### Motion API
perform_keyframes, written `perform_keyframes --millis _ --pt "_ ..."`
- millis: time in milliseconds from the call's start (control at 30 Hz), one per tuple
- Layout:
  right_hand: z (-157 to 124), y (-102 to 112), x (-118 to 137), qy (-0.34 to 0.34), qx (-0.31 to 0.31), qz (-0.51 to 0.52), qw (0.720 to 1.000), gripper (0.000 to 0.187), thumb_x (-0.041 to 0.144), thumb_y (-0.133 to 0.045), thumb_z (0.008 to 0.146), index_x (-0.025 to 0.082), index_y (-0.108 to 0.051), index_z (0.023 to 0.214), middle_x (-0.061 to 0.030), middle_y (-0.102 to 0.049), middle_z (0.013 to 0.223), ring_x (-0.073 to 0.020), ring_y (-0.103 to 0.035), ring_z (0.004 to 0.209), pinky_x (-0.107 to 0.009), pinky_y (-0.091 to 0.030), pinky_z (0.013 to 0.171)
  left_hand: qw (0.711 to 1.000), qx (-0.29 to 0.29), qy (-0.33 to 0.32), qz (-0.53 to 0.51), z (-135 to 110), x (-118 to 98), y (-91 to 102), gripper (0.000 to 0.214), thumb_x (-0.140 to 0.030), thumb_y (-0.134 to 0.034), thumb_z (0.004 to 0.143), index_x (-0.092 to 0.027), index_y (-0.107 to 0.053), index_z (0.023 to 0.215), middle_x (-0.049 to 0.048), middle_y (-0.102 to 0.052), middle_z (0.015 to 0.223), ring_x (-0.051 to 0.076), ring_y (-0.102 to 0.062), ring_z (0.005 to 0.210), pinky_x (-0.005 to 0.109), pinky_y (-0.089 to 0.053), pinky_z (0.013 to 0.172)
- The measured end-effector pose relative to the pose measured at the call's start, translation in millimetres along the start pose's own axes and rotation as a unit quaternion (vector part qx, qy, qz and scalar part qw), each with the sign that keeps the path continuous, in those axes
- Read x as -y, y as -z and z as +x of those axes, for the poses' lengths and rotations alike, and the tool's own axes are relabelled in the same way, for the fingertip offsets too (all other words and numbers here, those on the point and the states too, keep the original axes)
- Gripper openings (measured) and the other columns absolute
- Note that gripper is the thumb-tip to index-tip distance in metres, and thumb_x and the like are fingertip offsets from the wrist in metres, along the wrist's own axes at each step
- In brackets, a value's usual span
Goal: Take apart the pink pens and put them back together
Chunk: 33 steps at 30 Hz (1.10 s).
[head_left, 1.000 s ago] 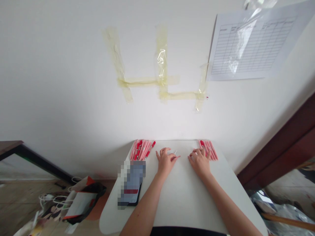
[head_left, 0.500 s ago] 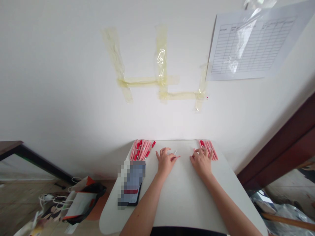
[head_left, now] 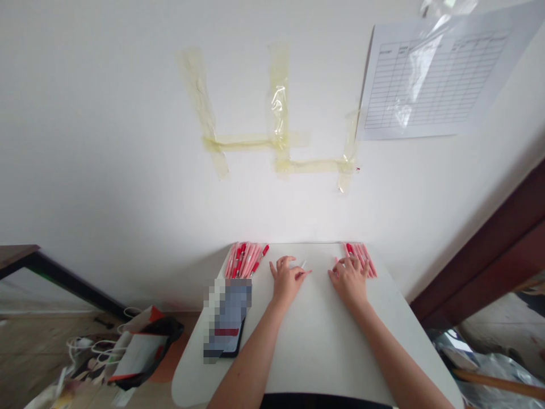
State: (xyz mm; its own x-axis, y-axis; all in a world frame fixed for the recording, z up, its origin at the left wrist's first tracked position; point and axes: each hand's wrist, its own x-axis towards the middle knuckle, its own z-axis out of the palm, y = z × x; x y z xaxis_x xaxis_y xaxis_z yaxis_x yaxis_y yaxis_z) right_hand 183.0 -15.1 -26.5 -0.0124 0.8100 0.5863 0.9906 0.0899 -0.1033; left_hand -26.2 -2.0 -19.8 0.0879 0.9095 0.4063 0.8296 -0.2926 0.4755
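Note:
My left hand (head_left: 286,282) hovers over or rests on the white table, left of centre. Its thumb and index finger pinch a small pink pen part (head_left: 308,271), while a thin white stick (head_left: 304,263) shows just beyond the fingertips. To the right, my right hand (head_left: 351,282) is closed, with fingers curled together. A pink tip (head_left: 336,259) pokes out behind its fingers; the rest of that piece is hidden. Several pink and red pens (head_left: 246,261) lie in a row at the back left. A smaller group of pens (head_left: 363,260) lies beside my right hand.
A phone (head_left: 232,324), partly blurred out, lies on the left of the white table (head_left: 317,352). The wall (head_left: 128,142) rises right behind the table. Bags (head_left: 145,346) sit on the floor at left, and clear plastic (head_left: 498,369) lies at lower right.

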Motion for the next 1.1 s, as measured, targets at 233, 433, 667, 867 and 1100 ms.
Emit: perform_keyframes --millis 233,433,667,867,1100 --pt "-0.8 -2.6 -2.1 0.006 -0.028 0.026 0.999 0.018 0.036 -0.060 0.091 0.022 -0.071 0.088 -0.0084 -0.066 0.105 -0.0315 -0.047 0.115 -0.065 -0.017 0.113 1.000 -0.008 -0.002 -0.007 0.0 1.6 -0.9 0.007 -0.037 -0.074 0.081 -0.031 -0.077 0.081 0.0033 -0.061 0.126 0.028 -0.047 0.128 0.072 -0.013 0.117" --pt "-0.3 -3.6 -0.6 0.092 0.000 0.105 0.990 0.020 0.036 -0.060 0.094 0.032 -0.072 0.108 -0.0061 -0.062 0.114 -0.0272 -0.048 0.113 -0.053 -0.031 0.110 1.000 0.000 -0.007 -0.018 0.0 2.3 1.0 0.006 -0.032 -0.076 0.080 -0.035 -0.078 0.085 0.0022 -0.061 0.127 0.027 -0.046 0.129 0.070 -0.010 0.119" --pt "-0.5 -3.8 3.5 0.108 0.019 0.161 0.981 0.016 0.036 -0.062 0.093 0.038 -0.075 0.102 -0.0043 -0.062 0.115 -0.0268 -0.048 0.113 -0.051 -0.034 0.107 0.999 0.024 -0.028 -0.020 0.4 1.5 2.5 0.006 -0.037 -0.075 0.081 -0.038 -0.079 0.086 0.0017 -0.060 0.129 0.026 -0.043 0.130 0.067 -0.006 0.121" --pt "-0.2 -6.2 2.4 0.090 0.028 0.186 0.978 0.016 0.041 -0.062 0.093 0.032 -0.076 0.093 -0.0049 -0.063 0.114 -0.0269 -0.048 0.112 -0.046 -0.039 0.101 0.998 0.033 -0.048 -0.024 0.7 1.1 3.4 0.006 -0.038 -0.076 0.079 -0.039 -0.079 0.085 0.0013 -0.061 0.128 0.025 -0.045 0.129 0.067 -0.009 0.121" --pt "1.2 -8.5 2.1 0.094 0.022 0.141 0.985 0.015 0.039 -0.062 0.093 0.030 -0.074 0.089 -0.0049 -0.064 0.112 -0.0263 -0.048 0.111 -0.047 -0.037 0.103 0.997 0.055 -0.055 -0.025 0.6 0.0 4.6 0.005 -0.037 -0.079 0.077 -0.037 -0.079 0.083 0.0015 -0.062 0.128 0.026 -0.046 0.129 0.066 -0.010 0.121"
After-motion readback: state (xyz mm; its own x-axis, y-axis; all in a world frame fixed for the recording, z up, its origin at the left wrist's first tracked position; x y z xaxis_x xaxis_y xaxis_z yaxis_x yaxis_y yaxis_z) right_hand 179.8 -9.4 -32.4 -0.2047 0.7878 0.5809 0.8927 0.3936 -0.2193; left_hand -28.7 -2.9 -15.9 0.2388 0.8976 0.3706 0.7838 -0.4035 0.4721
